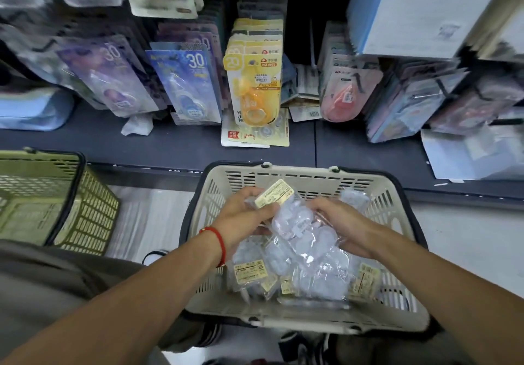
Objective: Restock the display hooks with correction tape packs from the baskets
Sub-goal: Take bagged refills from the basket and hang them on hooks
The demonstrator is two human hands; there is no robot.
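- The person's left hand (241, 217) is pinching a clear bag of correction tape packs (295, 223) by its labelled top corner, with fingers curled round the film, just above the middle of the beige basket (283, 173).
- The right hand (337, 223) is gripping the same bag from its other side, fingers curled into the plastic; how tight that hold is I cannot tell.
- More bagged packs (312, 276) are lying inside the basket beneath the hands.
- Judging by the look, the bag is handling light and floppy, with slick film over hard lumpy shells, so it is probably sliding and sagging if held by the middle.
- The labelled top edge is seeming the surest place to hold.
- Beyond the basket, the yellow carded packs (255, 87) are hanging on the display.
- To the left of the basket, a green basket (71, 203) is standing.
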